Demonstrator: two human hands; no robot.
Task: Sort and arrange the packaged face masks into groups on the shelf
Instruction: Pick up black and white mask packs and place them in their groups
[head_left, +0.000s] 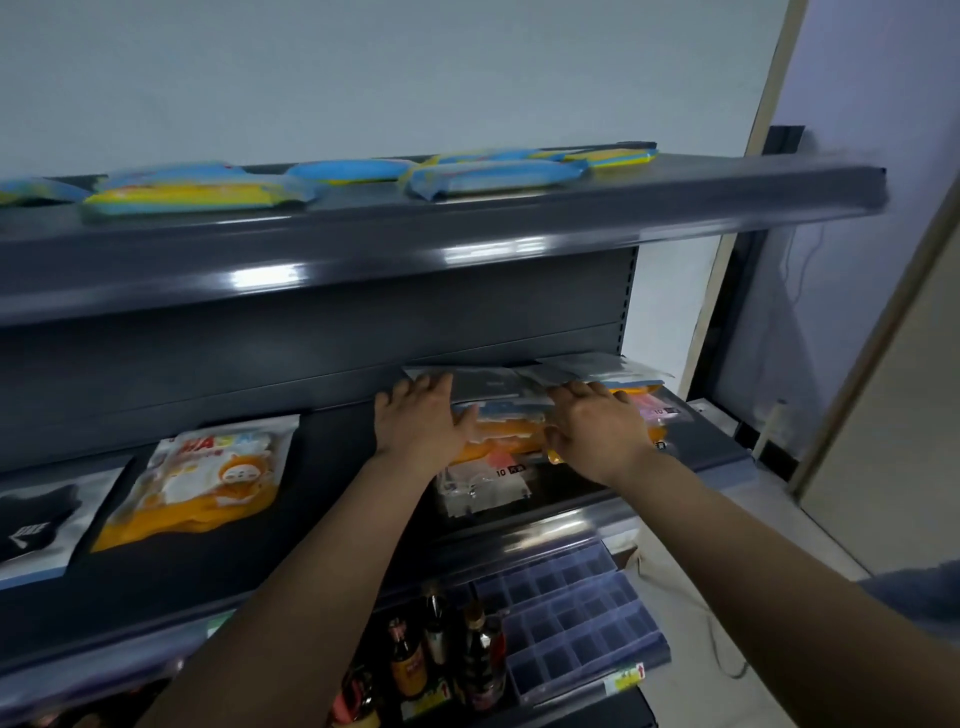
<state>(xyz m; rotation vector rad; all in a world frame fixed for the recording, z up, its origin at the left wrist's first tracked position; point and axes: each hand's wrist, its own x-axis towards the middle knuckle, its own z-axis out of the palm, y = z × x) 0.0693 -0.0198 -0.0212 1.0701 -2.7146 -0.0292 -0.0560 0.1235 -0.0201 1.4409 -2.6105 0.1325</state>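
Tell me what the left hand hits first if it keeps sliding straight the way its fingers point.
Probably the grey packet at the back of the mask pile: the left hand lies flat on the pile, fingers aimed up-right toward it. Beyond sits the shelf's back panel. Depth is unclear.

Black mask pack (36, 519) cut by the left edge (print blurred), stacked packs (498, 441) half under hands.

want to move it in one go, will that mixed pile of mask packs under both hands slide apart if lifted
Probably: the pile is loose, unevenly overlapped flat packs in glossy film, so likely slippery. They look thin and floppy, likely light. Both hands, left and right, lie flat on top.
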